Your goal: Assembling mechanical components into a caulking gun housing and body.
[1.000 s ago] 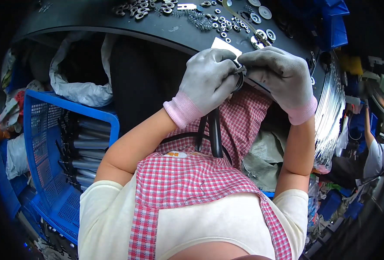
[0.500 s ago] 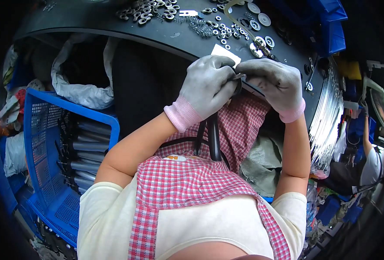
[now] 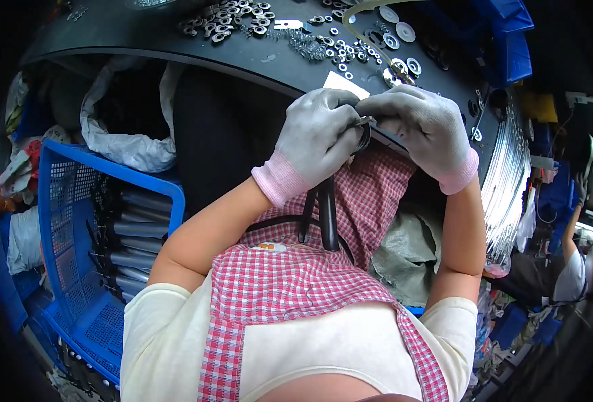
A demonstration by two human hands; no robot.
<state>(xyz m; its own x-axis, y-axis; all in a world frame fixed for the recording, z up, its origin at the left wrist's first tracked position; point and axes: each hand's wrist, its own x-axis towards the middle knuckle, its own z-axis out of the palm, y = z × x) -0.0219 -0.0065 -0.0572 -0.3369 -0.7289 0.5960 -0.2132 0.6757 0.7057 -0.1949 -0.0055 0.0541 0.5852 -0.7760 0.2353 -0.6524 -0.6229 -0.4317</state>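
My left hand, in a grey-coated glove with a pink cuff, is closed around a dark object whose middle the fingers hide. Two black rod-like lengths show below that hand, over my lap; whether they join what it holds is hidden. A small metal piece sticks out at the left fingertips. My right hand, gloved alike, is curled beside it with bent fingers, the fingertips meeting the left hand at the metal piece. What lies inside its fingers cannot be made out.
On the dark workbench lie metal fittings, springs, rings and discs. A white card lies at its edge. Thin metal rods stand right. A blue crate holds grey tubes. Another person works far right.
Both hands stay together; the right hand has shifted slightly, its wrist lower and further right. At the far right, the other person's arm has moved.
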